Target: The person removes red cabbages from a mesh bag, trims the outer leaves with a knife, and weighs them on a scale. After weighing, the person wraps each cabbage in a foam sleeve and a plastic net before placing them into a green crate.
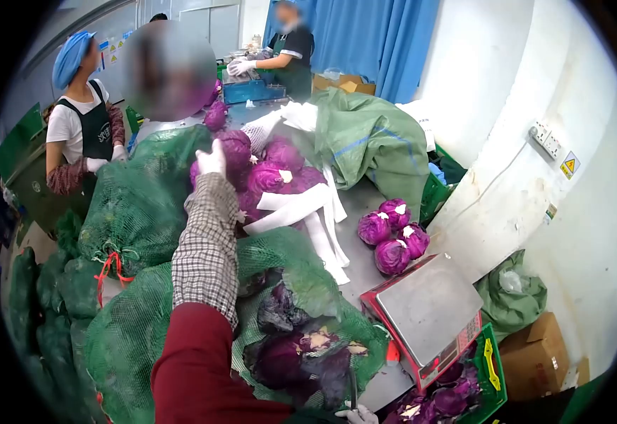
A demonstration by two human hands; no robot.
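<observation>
My left hand (211,158), in a white glove, reaches far forward with its fingers round the near side of a red cabbage (235,148). That cabbage is at the edge of a pile of trimmed red cabbages (269,177). At the bottom edge my right hand (358,415), also gloved and mostly cut off, is closed on a knife (353,389) whose narrow blade points up. Just left of the knife, dark outer leaves and untrimmed red cabbages (283,357) lie in an opened green mesh sack (365,336).
White foam strips (315,212) lie beside the pile. A scale (432,304) stands at the right, near several trimmed cabbages (393,237) and a green crate of leaves (488,381). Full mesh sacks (135,201) fill the left. Co-workers (82,113) stand across the table.
</observation>
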